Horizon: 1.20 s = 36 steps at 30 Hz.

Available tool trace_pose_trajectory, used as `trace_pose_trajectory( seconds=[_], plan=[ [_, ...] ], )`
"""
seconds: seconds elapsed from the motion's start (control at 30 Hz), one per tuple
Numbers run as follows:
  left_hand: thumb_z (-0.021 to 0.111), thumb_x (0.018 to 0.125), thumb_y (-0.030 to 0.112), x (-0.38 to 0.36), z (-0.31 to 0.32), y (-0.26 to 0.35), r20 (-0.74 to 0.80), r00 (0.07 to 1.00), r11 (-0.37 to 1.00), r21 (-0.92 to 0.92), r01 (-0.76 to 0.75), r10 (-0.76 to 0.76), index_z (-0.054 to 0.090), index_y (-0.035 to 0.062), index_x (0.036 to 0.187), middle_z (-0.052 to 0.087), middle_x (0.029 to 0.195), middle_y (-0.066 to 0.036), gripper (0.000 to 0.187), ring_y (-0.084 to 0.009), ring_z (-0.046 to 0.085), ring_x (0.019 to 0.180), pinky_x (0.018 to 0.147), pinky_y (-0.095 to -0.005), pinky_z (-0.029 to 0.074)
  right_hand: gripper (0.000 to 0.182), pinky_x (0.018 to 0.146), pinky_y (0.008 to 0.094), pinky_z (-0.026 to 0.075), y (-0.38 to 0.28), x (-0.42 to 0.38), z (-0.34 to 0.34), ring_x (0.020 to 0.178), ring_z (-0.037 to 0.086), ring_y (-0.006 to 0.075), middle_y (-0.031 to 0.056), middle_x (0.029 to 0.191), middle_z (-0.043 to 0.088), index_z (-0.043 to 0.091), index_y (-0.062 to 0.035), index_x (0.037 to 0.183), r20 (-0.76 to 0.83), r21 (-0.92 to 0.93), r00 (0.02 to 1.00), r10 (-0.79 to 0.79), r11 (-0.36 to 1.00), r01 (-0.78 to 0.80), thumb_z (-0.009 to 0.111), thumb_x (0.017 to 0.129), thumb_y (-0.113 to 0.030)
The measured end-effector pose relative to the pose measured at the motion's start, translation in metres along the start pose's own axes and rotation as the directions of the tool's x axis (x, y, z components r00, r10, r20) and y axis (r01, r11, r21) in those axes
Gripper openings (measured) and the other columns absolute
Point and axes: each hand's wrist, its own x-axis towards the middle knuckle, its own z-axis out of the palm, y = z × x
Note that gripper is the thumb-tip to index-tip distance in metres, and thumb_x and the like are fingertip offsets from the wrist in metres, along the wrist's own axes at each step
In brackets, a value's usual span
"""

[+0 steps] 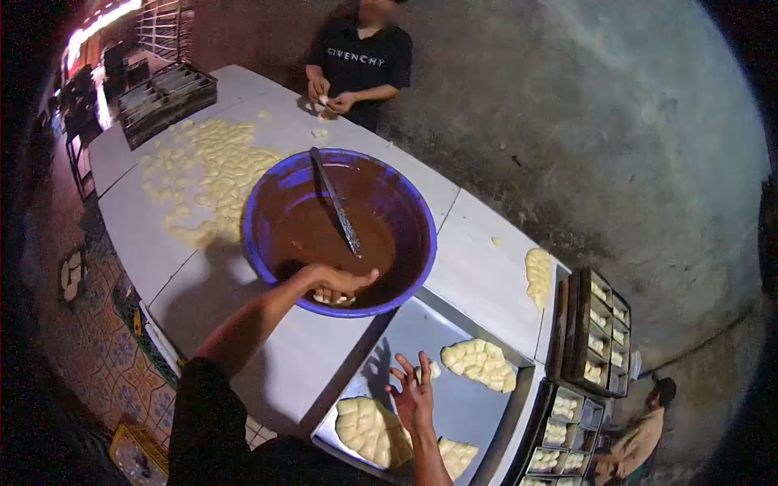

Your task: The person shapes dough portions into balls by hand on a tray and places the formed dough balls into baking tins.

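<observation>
My left hand (347,281) reaches over the near rim of a blue basin (256,253), fingers curled around pale dough pieces (334,299). Brown filling (324,227) coats the inside of the basin. A long smeared spatula (334,198) leans across it from the far rim. Over the metal tray (409,328), my right hand (416,395) has its fingers spread, with a small dough piece (435,370) right beside the fingertips. Clusters of dough balls lie on the tray: one at the front left (373,429), one at the back right (480,363), and one partly hidden by my right wrist (456,458).
Many dough pieces (219,162) cover the table's left side. Empty-looking baking moulds (166,97) stand at the far corner. On the right, moulds hold dough (596,344). A person (361,65) handles a small piece across the table; another person (636,437) is at lower right.
</observation>
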Motion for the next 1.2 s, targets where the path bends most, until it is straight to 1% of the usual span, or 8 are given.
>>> trace_pose_trajectory(
  seconds=[0.2,0.3,0.43,0.67,0.9,1.03,1.1,1.2],
  plan=[
    [0.023,0.091,0.072,-0.084,0.037,0.062,-0.500,0.779,0.922,0.124,-0.367,0.378,0.059,-0.0012,0.060,0.059,0.059,-0.016,0.088,-0.0246,0.064,0.063,0.064,-0.0386,0.047,0.059,0.089,0.0348,0.048,-0.002,0.002,0.004,0.109,0.057,0.0251,0.0136,0.133,0.050,0.033,-0.0123,0.146,-0.050,-0.058,0.998,-0.039,0.998,0.036,0.058,0.094,-0.024],
    [0.026,0.095,0.066,-0.091,0.091,0.072,-0.209,0.840,0.425,-0.786,-0.449,0.501,0.066,0.0033,0.114,0.067,0.086,-0.012,0.077,-0.0209,0.065,0.085,0.073,-0.0367,0.049,0.054,0.091,0.0364,0.048,-0.012,0.006,0.016,0.108,0.058,0.0268,0.0131,0.129,0.053,0.042,-0.0066,0.139,-0.010,0.267,0.993,0.116,0.958,-0.109,0.060,0.093,-0.028],
    [0.052,0.098,0.031,-0.088,0.162,0.074,-0.344,0.836,0.220,-0.857,-0.466,0.428,0.053,0.0031,0.133,0.065,0.091,-0.006,0.045,-0.0105,0.056,0.082,0.075,-0.0255,0.047,0.032,0.092,0.0351,0.049,-0.005,0.002,0.002,0.101,0.061,0.0216,0.0104,0.107,0.064,0.059,0.0025,0.111,-0.244,0.252,0.967,0.069,0.968,-0.005,0.062,0.092,-0.023],
    [0.056,0.082,-0.002,-0.090,0.237,0.066,-0.787,0.500,0.728,-0.096,-0.679,0.362,0.055,-0.0021,0.126,0.064,0.112,-0.024,0.044,-0.0257,0.066,0.100,0.081,-0.0308,0.051,0.045,0.090,0.0322,0.049,0.001,-0.034,0.008,0.107,0.060,0.0219,0.0163,0.123,0.058,0.043,0.0070,0.135,-0.270,-0.310,0.942,-0.198,0.944,0.110,0.054,0.093,-0.001],
    [0.056,0.080,-0.005,-0.086,0.263,0.054,-0.748,0.580,0.624,-0.291,-0.725,0.324,0.069,-0.0016,0.099,0.070,0.091,-0.017,0.024,-0.0177,0.069,0.072,0.067,-0.0275,0.054,0.036,0.063,0.0226,0.045,-0.024,-0.051,0.010,0.075,0.058,0.0121,0.0080,0.093,0.065,0.057,0.0019,0.125,-0.417,-0.604,0.863,-0.286,0.797,-0.027,0.062,0.091,-0.009],
    [0.055,0.082,-0.006,-0.080,0.278,0.044,-0.755,0.584,0.499,-0.398,-0.770,0.299,0.062,-0.0026,0.113,0.070,0.096,-0.012,0.031,-0.0167,0.066,0.075,0.069,-0.0286,0.055,0.022,0.075,0.0313,0.048,-0.023,-0.077,0.003,0.084,0.058,0.0195,0.0100,0.087,0.059,0.070,-0.0038,0.102,-0.073,-0.835,0.964,-0.256,0.544,0.082,0.066,0.081,-0.001],
    [0.051,0.085,-0.008,-0.086,0.273,0.040,-0.383,0.892,0.143,-0.895,-0.423,0.241,0.054,-0.0022,0.123,0.063,0.108,-0.013,0.039,-0.0223,0.066,0.093,0.075,-0.0321,0.057,0.027,0.078,0.0326,0.049,-0.026,-0.086,0.003,0.092,0.059,0.0256,0.0133,0.095,0.058,0.069,-0.0022,0.104,0.257,-0.880,0.905,-0.339,0.305,0.364,0.067,0.078,0.001],
    [0.051,0.085,-0.009,-0.104,0.262,0.040,-0.103,0.926,-0.014,-0.994,-0.105,0.363,0.042,-0.0028,0.133,0.056,0.115,-0.017,0.049,-0.0310,0.062,0.104,0.083,-0.0413,0.058,0.029,0.081,0.0335,0.050,-0.025,-0.097,0.000,0.099,0.059,0.0296,0.0149,0.105,0.056,0.067,-0.0017,0.107,0.241,-0.903,0.904,-0.353,0.261,0.343,0.066,0.078,0.000]
  ],
)
